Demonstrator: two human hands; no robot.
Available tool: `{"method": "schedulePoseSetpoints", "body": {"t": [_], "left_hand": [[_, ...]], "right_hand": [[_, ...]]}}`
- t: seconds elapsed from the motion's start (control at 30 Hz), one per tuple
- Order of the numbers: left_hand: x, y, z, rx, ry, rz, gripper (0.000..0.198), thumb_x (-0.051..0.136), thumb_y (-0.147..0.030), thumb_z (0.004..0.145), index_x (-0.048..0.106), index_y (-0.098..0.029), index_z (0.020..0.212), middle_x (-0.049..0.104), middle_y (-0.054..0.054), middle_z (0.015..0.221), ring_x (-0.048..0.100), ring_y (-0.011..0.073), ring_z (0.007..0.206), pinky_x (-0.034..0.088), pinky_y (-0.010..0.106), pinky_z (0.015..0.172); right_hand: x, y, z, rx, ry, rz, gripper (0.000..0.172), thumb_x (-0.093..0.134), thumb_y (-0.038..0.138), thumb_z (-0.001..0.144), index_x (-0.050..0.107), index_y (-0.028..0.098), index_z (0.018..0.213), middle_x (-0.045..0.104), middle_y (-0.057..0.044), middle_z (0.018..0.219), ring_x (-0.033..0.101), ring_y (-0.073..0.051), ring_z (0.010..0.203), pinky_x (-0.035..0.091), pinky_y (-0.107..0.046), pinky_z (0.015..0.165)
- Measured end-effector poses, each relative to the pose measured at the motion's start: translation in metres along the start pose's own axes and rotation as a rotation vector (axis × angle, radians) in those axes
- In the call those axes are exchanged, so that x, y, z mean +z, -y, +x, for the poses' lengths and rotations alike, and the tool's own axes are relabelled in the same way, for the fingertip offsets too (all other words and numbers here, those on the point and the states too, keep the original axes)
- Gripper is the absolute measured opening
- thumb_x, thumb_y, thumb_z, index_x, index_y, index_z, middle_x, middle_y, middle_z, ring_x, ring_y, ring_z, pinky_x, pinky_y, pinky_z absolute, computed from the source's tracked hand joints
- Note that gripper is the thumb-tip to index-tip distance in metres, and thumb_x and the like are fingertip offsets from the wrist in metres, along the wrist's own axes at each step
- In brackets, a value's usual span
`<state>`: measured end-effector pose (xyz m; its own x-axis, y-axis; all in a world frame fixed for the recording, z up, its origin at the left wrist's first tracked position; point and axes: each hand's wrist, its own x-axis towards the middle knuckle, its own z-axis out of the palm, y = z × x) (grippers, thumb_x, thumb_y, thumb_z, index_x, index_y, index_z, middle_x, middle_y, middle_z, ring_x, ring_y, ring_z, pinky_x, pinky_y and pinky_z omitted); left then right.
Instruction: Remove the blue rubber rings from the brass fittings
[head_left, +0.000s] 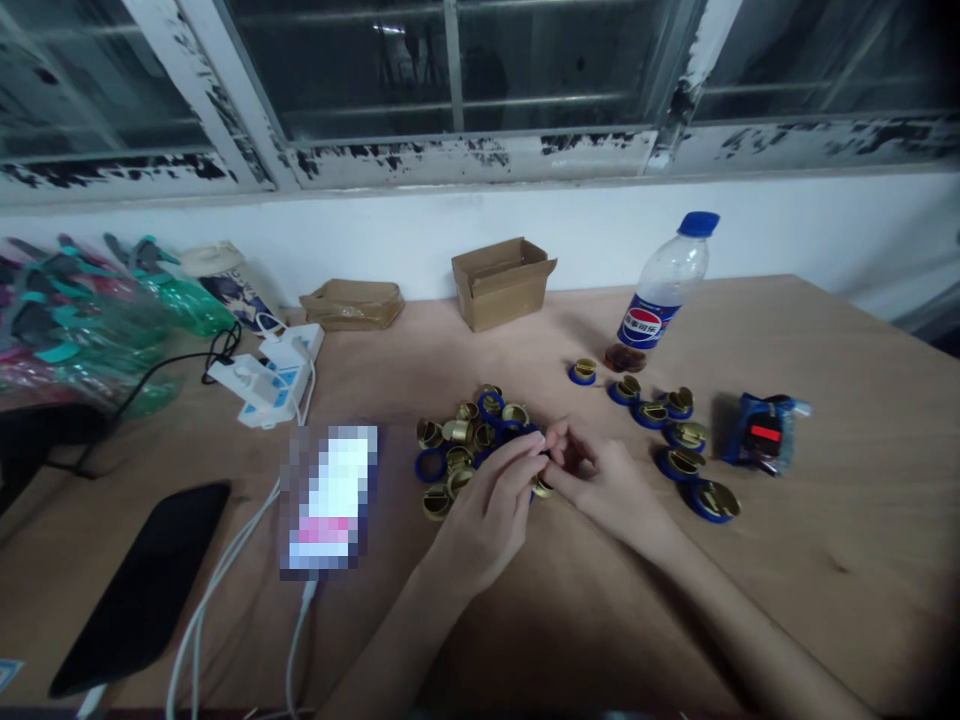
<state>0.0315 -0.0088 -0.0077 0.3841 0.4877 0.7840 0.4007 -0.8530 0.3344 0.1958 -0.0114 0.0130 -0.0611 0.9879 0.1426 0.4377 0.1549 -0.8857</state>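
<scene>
My left hand (491, 505) and my right hand (607, 485) meet fingertip to fingertip over the table. Both are closed in a pinch, and the small dark thing between them is mostly covered by the fingers. Beneath and left of them lies a loose pile of brass-coloured round fittings (459, 432) mixed with blue rings (430, 464). To the right, several brass fittings seated in blue rings (712, 500) stand apart in a curved row, the nearest ones beside my right forearm.
A cola bottle (651, 318) stands behind the row; a blue-wrapped packet (765, 432) lies to its right. Cardboard boxes (506, 290) sit by the wall. At left are a lit phone (330, 500), a black phone (146, 585), a power strip (274, 385) with cables, and plastic-wrapped items (97, 320).
</scene>
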Motion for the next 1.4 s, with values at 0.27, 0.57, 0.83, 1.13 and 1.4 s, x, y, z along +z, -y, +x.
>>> {"method": "schedulePoseSetpoints", "body": {"t": [0.27,0.57,0.83,1.13,1.4], "left_hand": [[0.003,0.005,-0.004,-0.003,0.072,0.023,0.043,0.051,0.003,0.085,0.048,-0.011,0.125,0.062,0.014,0.121,0.057,0.0177,0.118,0.054,0.034,0.098],[0.006,0.007,-0.005,-0.043,0.091,0.034,0.042,0.047,0.002,0.086,0.047,-0.012,0.126,0.062,0.014,0.121,0.058,0.0180,0.118,0.054,0.036,0.099],[0.005,0.005,-0.002,-0.076,0.071,0.005,0.042,0.048,0.003,0.084,0.048,-0.015,0.123,0.063,0.012,0.119,0.060,0.0184,0.115,0.054,0.034,0.097],[0.005,0.002,0.006,-0.445,-0.112,-0.524,0.050,0.069,-0.005,0.073,0.050,-0.023,0.115,0.058,0.006,0.115,0.066,0.0205,0.106,0.056,0.039,0.096],[0.002,0.004,0.008,-0.474,-0.052,-0.611,0.050,0.073,-0.012,0.072,0.051,-0.026,0.114,0.056,0.006,0.118,0.065,0.0233,0.107,0.056,0.045,0.094]], "right_hand": [[0.002,-0.001,-0.001,-0.055,-0.040,-0.110,0.008,0.054,0.019,0.075,0.052,0.020,0.083,0.049,0.005,0.064,0.048,-0.009,0.054,0.037,-0.020,0.051],[0.006,0.000,-0.005,-0.118,-0.127,-0.273,0.010,0.055,0.016,0.075,0.049,0.021,0.081,0.045,0.008,0.056,0.045,-0.008,0.048,0.034,-0.020,0.049],[0.009,0.000,-0.005,-0.219,-0.141,-0.267,0.012,0.051,0.011,0.076,0.046,0.021,0.079,0.038,0.010,0.053,0.039,-0.006,0.044,0.030,-0.018,0.047],[-0.017,0.009,-0.008,-0.263,0.079,-0.062,0.017,0.050,0.009,0.078,0.057,0.019,0.090,0.030,0.009,0.056,0.029,-0.005,0.045,0.025,-0.019,0.043],[-0.017,0.011,-0.010,-0.277,0.177,-0.121,0.011,0.052,0.009,0.077,0.053,0.019,0.081,0.033,0.009,0.056,0.035,-0.005,0.044,0.028,-0.019,0.043]]}}
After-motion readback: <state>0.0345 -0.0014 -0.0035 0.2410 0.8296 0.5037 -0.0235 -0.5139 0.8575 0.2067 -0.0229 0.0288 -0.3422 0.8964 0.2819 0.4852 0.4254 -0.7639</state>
